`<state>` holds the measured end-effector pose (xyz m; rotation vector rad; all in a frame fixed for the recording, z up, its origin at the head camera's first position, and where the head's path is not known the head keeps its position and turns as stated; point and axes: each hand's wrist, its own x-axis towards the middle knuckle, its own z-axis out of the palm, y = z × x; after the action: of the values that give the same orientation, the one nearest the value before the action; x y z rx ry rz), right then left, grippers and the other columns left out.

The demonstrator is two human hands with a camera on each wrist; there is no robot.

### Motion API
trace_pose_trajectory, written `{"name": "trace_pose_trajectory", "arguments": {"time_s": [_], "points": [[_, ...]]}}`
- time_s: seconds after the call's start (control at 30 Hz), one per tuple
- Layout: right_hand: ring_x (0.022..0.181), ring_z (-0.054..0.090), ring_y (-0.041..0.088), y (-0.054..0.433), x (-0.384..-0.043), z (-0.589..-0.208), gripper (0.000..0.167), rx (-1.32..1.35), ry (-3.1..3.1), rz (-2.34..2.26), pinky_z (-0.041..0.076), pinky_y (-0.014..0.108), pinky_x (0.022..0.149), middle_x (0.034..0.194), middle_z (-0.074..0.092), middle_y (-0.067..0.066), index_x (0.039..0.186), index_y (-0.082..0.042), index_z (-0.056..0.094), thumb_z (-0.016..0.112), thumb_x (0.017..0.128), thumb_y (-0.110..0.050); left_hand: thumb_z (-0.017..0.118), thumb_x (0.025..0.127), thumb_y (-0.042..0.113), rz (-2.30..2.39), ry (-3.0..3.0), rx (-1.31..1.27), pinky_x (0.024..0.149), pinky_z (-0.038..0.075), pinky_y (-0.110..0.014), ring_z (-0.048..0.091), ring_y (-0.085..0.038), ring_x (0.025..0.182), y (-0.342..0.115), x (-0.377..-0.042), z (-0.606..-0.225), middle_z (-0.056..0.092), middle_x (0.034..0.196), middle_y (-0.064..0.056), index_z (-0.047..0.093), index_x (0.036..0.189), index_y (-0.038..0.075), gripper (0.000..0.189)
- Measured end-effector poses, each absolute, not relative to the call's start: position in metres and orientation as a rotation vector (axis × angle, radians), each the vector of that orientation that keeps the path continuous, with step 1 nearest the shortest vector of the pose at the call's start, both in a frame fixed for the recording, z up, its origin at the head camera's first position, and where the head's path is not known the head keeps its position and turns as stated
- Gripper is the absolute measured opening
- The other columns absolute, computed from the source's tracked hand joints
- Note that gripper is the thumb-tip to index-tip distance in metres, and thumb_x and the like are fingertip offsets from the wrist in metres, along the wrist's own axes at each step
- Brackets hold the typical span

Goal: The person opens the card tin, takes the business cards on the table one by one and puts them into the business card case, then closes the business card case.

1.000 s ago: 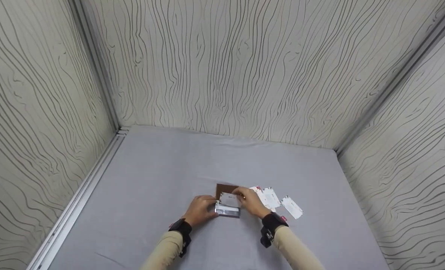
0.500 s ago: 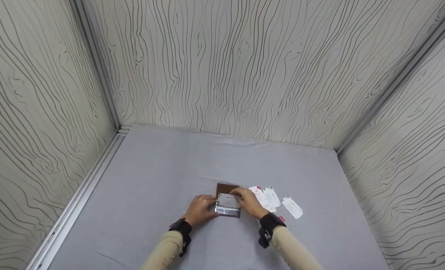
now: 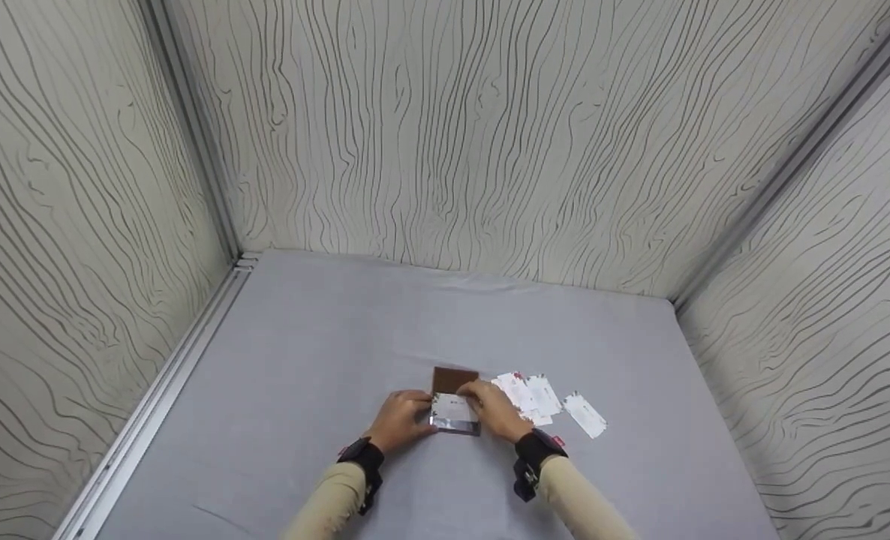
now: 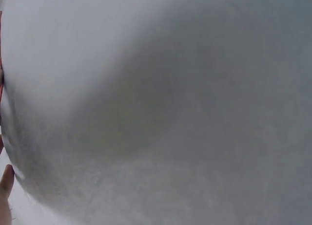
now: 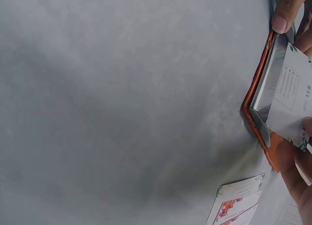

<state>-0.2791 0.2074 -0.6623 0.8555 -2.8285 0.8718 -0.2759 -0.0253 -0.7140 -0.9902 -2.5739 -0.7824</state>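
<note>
A brown card case point(image 3: 455, 377) lies unfolded on the grey cloth, its shiny metal tray point(image 5: 269, 84) toward the person. My left hand point(image 3: 401, 418) grips the case at its left side, the thumb at the near corner. A white business card point(image 3: 449, 407) with leafy corners is over the tray, and my right hand point(image 3: 496, 409) pinches its right part. In the right wrist view the card point(image 5: 288, 96) sits tilted at the tray's opening. The left wrist view catches only a fingertip point(image 4: 7, 181) and a sliver of the case.
Several white cards point(image 3: 542, 394) with floral prints overlap to the right of the right hand. One separate card point(image 3: 586, 414) lies farther right. Patterned panels point(image 3: 445, 135) wall in the grey table point(image 3: 325, 330) at the back and sides.
My right hand has moved the card down and slightly left, so it covers more of the metal tray and the brown flap shows more. The left hand stays in place.
</note>
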Motion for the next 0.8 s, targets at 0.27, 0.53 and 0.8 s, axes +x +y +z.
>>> {"name": "trace_pose_trajectory", "arguments": {"time_s": [0.27, 0.53, 0.8], "points": [[0.100, 0.061, 0.030, 0.208, -0.277, -0.669, 0.020, 0.878, -2.801, 0.789, 0.050, 0.045, 0.090, 0.105, 0.065, 0.011, 0.107, -0.001, 0.070, 0.063, 0.089, 0.005, 0.084, 0.074, 0.030, -0.771, -2.540, -0.990, 0.090, 0.051, -0.043, 0.066, -0.025, 0.104, -0.025, -0.276, -0.715, 0.072, 0.109, -0.010, 0.076, 0.104, 0.002, 0.042], [0.091, 0.057, 0.028, 0.207, -0.273, -0.677, 0.018, 0.890, -2.761, 0.725, 0.049, 0.041, 0.080, 0.098, 0.058, 0.010, 0.104, -0.002, 0.070, 0.065, 0.088, 0.004, 0.084, 0.075, 0.028, -0.785, -2.582, -0.979, 0.092, 0.050, -0.044, 0.065, -0.026, 0.106, -0.026, -0.274, -0.713, 0.071, 0.112, -0.011, 0.076, 0.105, 0.002, 0.041], [0.088, 0.055, 0.030, 0.204, -0.272, -0.681, 0.021, 0.914, -2.734, 0.638, 0.049, 0.043, 0.078, 0.097, 0.056, 0.012, 0.103, -0.002, 0.071, 0.066, 0.085, 0.005, 0.083, 0.075, 0.028, -0.784, -2.598, -0.973, 0.092, 0.050, -0.044, 0.065, -0.026, 0.107, -0.026, -0.274, -0.713, 0.071, 0.112, -0.011, 0.076, 0.106, 0.002, 0.041]]}}
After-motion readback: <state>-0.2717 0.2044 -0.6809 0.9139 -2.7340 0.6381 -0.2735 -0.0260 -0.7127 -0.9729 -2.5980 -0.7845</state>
